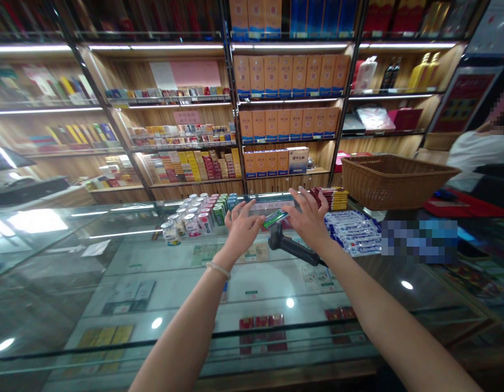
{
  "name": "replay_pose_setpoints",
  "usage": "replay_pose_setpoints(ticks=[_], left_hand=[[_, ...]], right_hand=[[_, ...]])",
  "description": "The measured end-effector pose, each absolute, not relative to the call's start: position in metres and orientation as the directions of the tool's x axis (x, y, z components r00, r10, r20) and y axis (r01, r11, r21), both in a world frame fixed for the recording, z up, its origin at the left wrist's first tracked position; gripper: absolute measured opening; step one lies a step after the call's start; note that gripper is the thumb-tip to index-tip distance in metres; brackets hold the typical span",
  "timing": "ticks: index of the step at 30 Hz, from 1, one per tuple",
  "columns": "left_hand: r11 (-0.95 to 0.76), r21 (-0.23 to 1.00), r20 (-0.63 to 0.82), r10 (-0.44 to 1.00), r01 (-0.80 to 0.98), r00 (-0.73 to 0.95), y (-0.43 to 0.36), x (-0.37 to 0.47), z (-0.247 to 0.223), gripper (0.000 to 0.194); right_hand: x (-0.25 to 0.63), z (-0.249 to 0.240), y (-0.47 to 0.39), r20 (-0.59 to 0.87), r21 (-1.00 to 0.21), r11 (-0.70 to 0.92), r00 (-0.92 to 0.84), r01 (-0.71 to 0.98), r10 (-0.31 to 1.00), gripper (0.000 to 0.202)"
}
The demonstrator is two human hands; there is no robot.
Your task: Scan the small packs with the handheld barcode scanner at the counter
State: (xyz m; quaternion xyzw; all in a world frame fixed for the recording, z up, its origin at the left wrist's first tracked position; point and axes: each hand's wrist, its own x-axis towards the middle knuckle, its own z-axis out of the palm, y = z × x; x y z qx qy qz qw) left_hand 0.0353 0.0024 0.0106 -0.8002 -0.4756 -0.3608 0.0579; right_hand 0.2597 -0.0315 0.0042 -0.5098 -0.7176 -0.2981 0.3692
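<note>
A small flat green pack (275, 218) is held between my two hands above the glass counter (162, 277). My left hand (243, 231) has its thumb at the pack's left end, with the other fingers raised and bent. My right hand (309, 218) pinches the right end with the thumb, its fingers curved above. Just below the pack a black handheld barcode scanner (295, 249) lies on the glass, its handle reaching under my right wrist. To the left of my left hand stand rows of small lidded bottles (190, 223) and upright green packs (221, 208).
Right of my right hand lie blue-and-white wrapped sticks (352, 231) and red-and-yellow packs (336, 197). A wicker basket (399, 182) stands behind them. Shelves with orange boxes (290, 76) line the wall. A person in white (474, 155) is at far right.
</note>
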Motion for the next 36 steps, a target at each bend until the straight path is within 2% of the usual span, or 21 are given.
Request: replay_pose_setpoints(ticks=[3, 5, 9, 12, 15, 17, 24, 28, 32, 36], left_hand=[[-0.506, 0.226, 0.682, 0.692, 0.832, 0.235, -0.008, 0.034, 0.018, 0.039], [-0.492, 0.157, 0.728, 0.644, 0.856, 0.237, -0.016, 0.033, 0.023, 0.03], [-0.509, 0.023, 0.774, 0.554, 0.861, 0.307, -0.027, 0.031, 0.027, 0.053], [-0.523, -0.023, 0.774, 0.53, 0.852, 0.347, -0.027, 0.031, 0.026, 0.045], [-0.52, -0.023, 0.771, 0.534, 0.854, 0.347, -0.025, 0.032, 0.023, 0.023], [-0.517, -0.009, 0.774, 0.539, 0.856, 0.334, -0.025, 0.033, 0.022, 0.015], [-0.528, 0.041, 0.786, 0.541, 0.848, 0.299, -0.025, 0.034, 0.022, 0.012], [-0.501, 0.064, 0.792, 0.552, 0.863, 0.261, -0.021, 0.03, 0.021, 0.013], [-0.458, 0.104, 0.795, 0.572, 0.883, 0.202, -0.018, 0.027, 0.018, 0.014], [-0.435, 0.13, 0.792, 0.587, 0.891, 0.171, -0.015, 0.023, 0.015, 0.015]], right_hand=[[0.258, 0.005, -0.032, 0.843, 0.06, 0.301, -0.21, 0.952, 0.495, 0.023], [0.257, 0.005, -0.032, 0.849, 0.077, 0.3, -0.22, 0.951, 0.481, 0.022], [0.256, 0.005, -0.034, 0.849, 0.102, 0.304, -0.242, 0.947, 0.47, 0.023], [0.255, 0.005, -0.036, 0.829, 0.092, 0.314, -0.247, 0.945, 0.501, 0.025], [0.253, 0.005, -0.037, 0.82, 0.079, 0.319, -0.244, 0.944, 0.518, 0.026], [0.252, 0.005, -0.038, 0.813, 0.07, 0.321, -0.24, 0.945, 0.53, 0.026], [0.249, 0.01, -0.04, 0.767, -0.011, 0.303, -0.186, 0.953, 0.614, 0.029], [0.243, 0.012, -0.035, 0.692, -0.079, 0.248, -0.126, 0.966, 0.711, 0.05], [0.234, 0.0, -0.035, 0.551, -0.153, 0.183, -0.07, 0.971, 0.831, 0.076], [0.232, -0.024, -0.043, 0.42, -0.116, 0.187, -0.122, 0.976, 0.899, 0.109]])
